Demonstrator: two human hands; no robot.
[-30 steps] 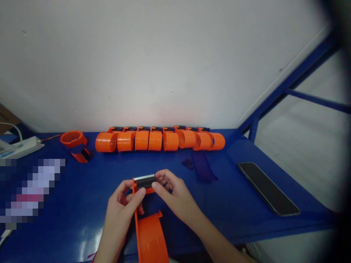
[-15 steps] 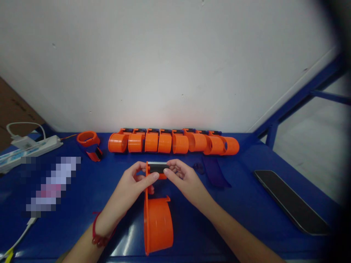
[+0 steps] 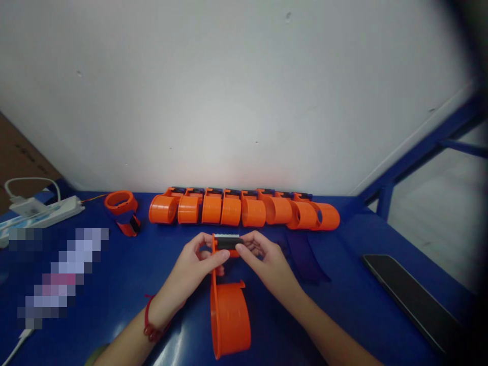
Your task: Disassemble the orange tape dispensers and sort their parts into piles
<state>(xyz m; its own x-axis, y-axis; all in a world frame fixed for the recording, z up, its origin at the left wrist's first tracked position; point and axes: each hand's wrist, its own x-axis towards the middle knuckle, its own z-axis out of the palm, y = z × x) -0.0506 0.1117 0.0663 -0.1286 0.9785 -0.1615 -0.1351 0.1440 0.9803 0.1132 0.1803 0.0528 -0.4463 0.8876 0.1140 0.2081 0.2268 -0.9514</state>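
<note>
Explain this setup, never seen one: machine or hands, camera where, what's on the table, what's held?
No machine: these are a person's bare hands, seen from one camera worn on the head, looking forward and down. The left hand and right hand together hold an orange tape dispenser by its blade end, where a pale serrated blade and a black roller show. On the blue table, eight matching dispensers line the back, with a ninth dispenser to their left. A white power strip lies at far left; a dark blue curved strip and what looks like a black smartphone lie at right.
</note>
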